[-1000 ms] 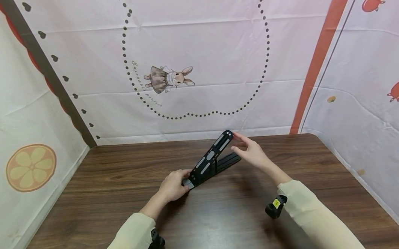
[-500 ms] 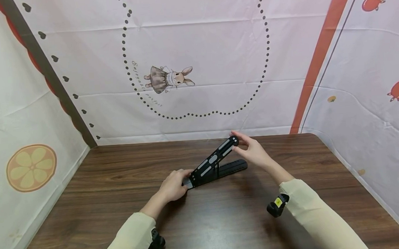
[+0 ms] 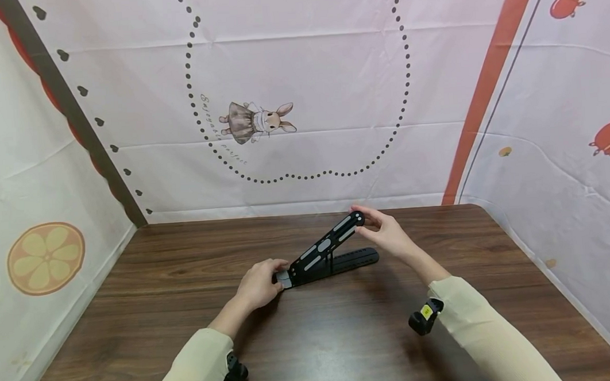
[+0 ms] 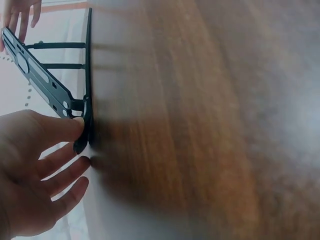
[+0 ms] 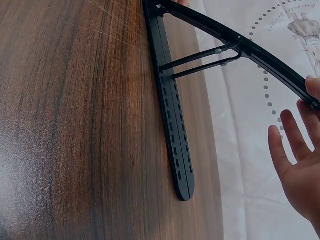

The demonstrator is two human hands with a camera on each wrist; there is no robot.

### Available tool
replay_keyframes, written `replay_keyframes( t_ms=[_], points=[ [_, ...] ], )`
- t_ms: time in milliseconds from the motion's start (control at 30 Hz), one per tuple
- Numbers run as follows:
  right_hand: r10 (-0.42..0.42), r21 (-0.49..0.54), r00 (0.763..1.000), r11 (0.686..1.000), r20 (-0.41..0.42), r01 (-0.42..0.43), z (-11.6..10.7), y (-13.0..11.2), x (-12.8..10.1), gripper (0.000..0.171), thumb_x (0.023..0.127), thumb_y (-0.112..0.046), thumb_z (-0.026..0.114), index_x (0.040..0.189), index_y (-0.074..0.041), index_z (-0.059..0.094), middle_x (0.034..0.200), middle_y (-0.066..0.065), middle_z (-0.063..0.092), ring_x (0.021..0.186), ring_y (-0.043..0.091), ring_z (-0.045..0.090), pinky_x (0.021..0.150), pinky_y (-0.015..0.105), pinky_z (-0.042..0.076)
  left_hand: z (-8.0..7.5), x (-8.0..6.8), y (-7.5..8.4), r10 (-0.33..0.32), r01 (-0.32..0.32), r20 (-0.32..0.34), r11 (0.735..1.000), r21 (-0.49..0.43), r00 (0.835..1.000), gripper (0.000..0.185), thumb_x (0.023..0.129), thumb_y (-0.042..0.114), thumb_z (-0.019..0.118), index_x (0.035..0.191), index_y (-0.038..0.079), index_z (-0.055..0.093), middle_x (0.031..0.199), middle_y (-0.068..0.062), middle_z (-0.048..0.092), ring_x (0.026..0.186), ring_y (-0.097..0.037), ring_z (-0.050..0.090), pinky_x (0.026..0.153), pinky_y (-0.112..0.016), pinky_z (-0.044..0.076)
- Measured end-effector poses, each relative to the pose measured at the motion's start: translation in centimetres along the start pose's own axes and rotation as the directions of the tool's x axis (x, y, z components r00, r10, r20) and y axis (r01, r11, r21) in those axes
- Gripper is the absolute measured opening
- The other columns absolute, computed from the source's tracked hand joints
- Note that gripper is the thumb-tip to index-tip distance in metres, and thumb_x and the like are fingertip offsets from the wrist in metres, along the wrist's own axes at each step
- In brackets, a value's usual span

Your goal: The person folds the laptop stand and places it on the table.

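Note:
A black folding stand (image 3: 321, 253) lies on the dark wooden table (image 3: 318, 345), its slotted upper arm raised at a shallow angle over the flat base arm (image 5: 175, 125). Two thin struts (image 5: 200, 62) join the arms. My left hand (image 3: 258, 285) holds the hinge end, which sits between thumb (image 4: 60, 127) and index finger in the left wrist view. My right hand (image 3: 387, 232) pinches the raised arm's far tip; in the right wrist view its other fingers (image 5: 287, 145) are straight.
Printed cloth walls (image 3: 300, 98) close in the table at the back and on both sides, near the stand's far end. A small black camera (image 3: 422, 316) hangs under my right sleeve, another (image 3: 235, 371) under the left. Bare wood stretches toward me.
The stand's upper arm has come down to a shallower angle, and my right hand has closed on its tip and followed it down. My left hand has stayed at the hinge.

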State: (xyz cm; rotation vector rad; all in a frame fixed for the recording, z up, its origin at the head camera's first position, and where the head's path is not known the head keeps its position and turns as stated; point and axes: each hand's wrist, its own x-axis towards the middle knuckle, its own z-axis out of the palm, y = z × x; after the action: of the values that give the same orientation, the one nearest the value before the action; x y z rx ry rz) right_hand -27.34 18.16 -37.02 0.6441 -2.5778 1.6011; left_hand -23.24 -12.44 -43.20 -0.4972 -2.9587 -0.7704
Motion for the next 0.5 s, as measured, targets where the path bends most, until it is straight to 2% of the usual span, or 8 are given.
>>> replay_keyframes(
  t_ms=[167,400,500],
  points=[
    [0.003,0.005,1.000,1.000,-0.012,-0.002,-0.01,-0.05,-0.11,0.050,0.089,-0.018,0.062,0.136,-0.014,0.045,0.132,0.011,0.052,0.114,0.027,0.054,0.087,0.031,0.047,-0.04,-0.10,-0.31,-0.027,0.030,-0.047,0.998,0.061,0.999,0.042,0.073,0.016,0.075,0.114,0.013,0.063,0.101,-0.001,0.064,0.095,-0.022,0.060,0.077,-0.041,0.049],
    [0.003,0.005,1.000,1.000,-0.015,-0.003,0.12,-0.20,-0.09,0.050,0.089,-0.014,0.061,0.136,-0.014,0.046,0.132,0.011,0.052,0.113,0.029,0.054,0.087,0.033,0.048,-0.30,-0.35,-0.74,-0.100,0.107,-0.061,0.988,0.108,0.993,0.036,0.071,0.029,0.077,0.104,0.014,0.068,0.095,0.001,0.065,0.091,-0.020,0.062,0.073,-0.039,0.050],
    [0.007,0.019,1.000,1.000,-0.015,-0.006,0.22,-0.22,-0.06,0.050,0.089,-0.011,0.061,0.136,-0.014,0.046,0.132,0.011,0.052,0.114,0.029,0.054,0.087,0.034,0.048,-0.38,-0.42,-0.86,-0.110,0.117,-0.065,0.986,0.114,0.992,0.034,0.071,0.031,0.077,0.100,0.014,0.069,0.092,0.002,0.064,0.088,-0.020,0.062,0.069,-0.038,0.050]
  ],
)
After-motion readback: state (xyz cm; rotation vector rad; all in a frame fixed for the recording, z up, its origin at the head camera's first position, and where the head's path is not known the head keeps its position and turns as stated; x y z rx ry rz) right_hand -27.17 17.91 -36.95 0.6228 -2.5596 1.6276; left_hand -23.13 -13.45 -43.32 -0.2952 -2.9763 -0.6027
